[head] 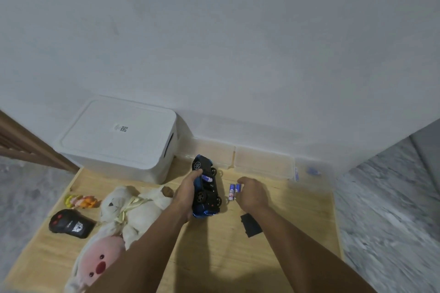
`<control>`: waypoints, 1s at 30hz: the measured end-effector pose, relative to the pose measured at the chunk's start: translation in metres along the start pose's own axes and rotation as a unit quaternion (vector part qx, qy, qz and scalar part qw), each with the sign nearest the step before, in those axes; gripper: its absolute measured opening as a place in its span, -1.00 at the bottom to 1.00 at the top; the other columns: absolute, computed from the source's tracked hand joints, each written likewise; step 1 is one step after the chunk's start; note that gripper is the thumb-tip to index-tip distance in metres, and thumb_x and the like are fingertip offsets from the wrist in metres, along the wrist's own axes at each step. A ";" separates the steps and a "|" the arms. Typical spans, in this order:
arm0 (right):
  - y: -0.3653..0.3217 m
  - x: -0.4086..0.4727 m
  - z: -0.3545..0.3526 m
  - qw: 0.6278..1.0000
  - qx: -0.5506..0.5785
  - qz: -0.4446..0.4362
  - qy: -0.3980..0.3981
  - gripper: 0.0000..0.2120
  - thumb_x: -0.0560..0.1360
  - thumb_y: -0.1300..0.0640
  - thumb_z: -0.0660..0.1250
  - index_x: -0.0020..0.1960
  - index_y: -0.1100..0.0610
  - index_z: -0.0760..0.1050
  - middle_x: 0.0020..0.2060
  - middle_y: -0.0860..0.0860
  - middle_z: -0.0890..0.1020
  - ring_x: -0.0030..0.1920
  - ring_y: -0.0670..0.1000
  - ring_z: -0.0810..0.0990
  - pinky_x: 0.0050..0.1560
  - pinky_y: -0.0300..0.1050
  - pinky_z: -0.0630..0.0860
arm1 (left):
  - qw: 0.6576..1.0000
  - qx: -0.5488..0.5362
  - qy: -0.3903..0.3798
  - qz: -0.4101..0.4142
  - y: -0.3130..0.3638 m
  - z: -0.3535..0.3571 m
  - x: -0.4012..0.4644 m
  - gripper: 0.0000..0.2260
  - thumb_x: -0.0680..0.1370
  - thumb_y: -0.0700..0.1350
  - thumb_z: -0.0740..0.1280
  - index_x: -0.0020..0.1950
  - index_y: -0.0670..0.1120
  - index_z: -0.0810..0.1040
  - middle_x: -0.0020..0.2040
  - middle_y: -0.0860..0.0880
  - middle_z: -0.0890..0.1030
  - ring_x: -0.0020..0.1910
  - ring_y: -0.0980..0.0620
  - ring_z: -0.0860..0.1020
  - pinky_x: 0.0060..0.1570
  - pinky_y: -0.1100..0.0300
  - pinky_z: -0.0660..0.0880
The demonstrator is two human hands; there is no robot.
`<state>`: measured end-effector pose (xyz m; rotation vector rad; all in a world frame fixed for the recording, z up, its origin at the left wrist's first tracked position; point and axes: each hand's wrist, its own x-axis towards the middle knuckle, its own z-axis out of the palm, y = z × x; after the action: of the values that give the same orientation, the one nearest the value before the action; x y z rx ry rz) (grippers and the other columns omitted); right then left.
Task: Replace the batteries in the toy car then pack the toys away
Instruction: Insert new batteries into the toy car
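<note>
My left hand [188, 194] grips a blue toy car [206, 189], which is turned on its side so its black underside and wheels show. A battery [206, 178] lies in the open compartment on that underside. My right hand [251, 194] reaches down with curled fingers onto two loose batteries [232, 191] lying on the wooden table just right of the car; one of them touches the fingertips. A black battery cover [250, 225] lies on the table under my right forearm.
A closed white storage box [119, 140] stands at the back left against the wall. Clear plastic containers [263, 162] line the wall behind the car. A white teddy bear [133, 209], a pink plush [100, 261], a black remote [70, 223] and a small figurine [81, 201] lie left.
</note>
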<state>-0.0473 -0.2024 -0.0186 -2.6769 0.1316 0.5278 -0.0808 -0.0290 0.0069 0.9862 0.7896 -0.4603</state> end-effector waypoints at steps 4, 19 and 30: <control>0.001 0.000 0.000 1.000 -0.011 0.014 0.012 -0.71 0.46 0.21 0.38 0.18 0.12 0.53 0.06 0.08 0.62 0.02 0.08 0.58 -0.03 -0.06 0.56 | 1.000 0.015 0.008 0.001 -0.004 -0.002 0.004 -0.58 0.49 0.14 0.31 0.21 -0.12 0.59 0.02 -0.23 0.69 0.03 -0.27 0.64 0.06 -0.17 0.56; -0.026 -0.024 -0.028 0.947 0.317 0.004 0.056 -0.84 0.35 0.24 0.41 -0.15 0.02 0.51 -0.22 -0.03 0.60 -0.18 0.01 0.63 -0.24 -0.13 0.61 | 0.999 0.006 -0.043 0.026 0.002 0.006 -0.016 -0.59 0.55 0.11 0.24 0.20 -0.16 0.60 0.03 -0.24 0.68 -0.06 -0.22 0.64 -0.07 -0.04 0.58; -0.048 -0.047 -0.032 0.949 0.292 -0.107 0.044 -0.88 0.43 0.16 0.44 -0.05 0.04 0.68 -0.35 -0.16 0.63 -0.30 -0.13 0.61 -0.19 -0.25 0.57 | 0.995 0.023 -0.083 0.055 0.001 0.018 -0.033 -0.63 0.60 0.07 0.19 0.16 -0.17 0.61 -0.07 -0.19 0.70 -0.14 -0.14 0.68 -0.14 0.06 0.58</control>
<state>-0.0716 -0.1714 0.0443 -2.0983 0.0154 0.2473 -0.0943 -0.0437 0.0384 1.0155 0.5747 -0.4600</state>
